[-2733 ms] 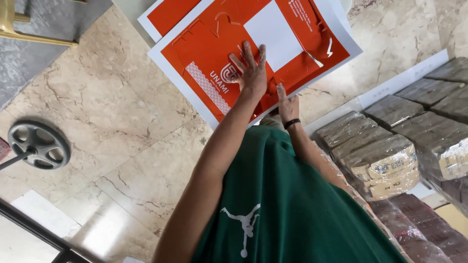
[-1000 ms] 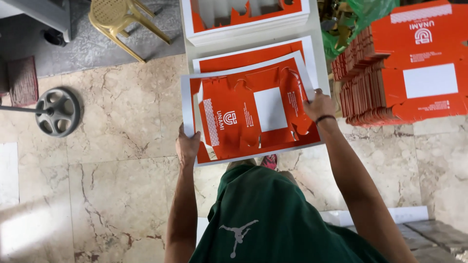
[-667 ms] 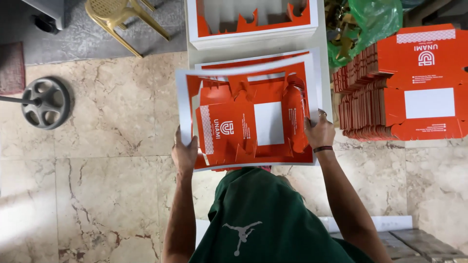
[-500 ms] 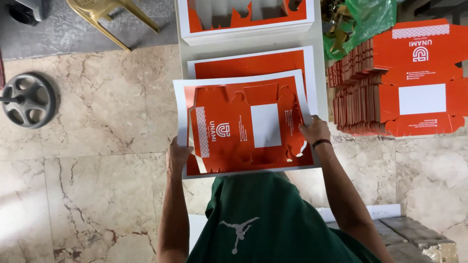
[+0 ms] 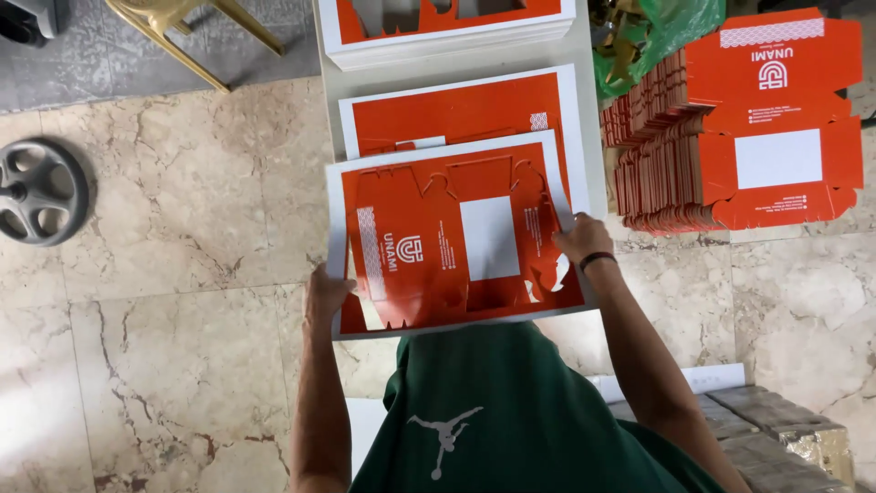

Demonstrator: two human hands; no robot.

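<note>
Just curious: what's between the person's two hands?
In the head view, the orange die-cut card sheet spans the stretch between the left hand and right hand, which grip its side edges.

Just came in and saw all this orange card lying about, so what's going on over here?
A person in a green shirt is holding a printed orange die-cut card sheet with both hands: the left hand grips its left edge, the right hand its right edge. It is held above another orange sheet lying on a white table. A stack of punched-out orange box blanks sits on the marble floor to the right.
</note>
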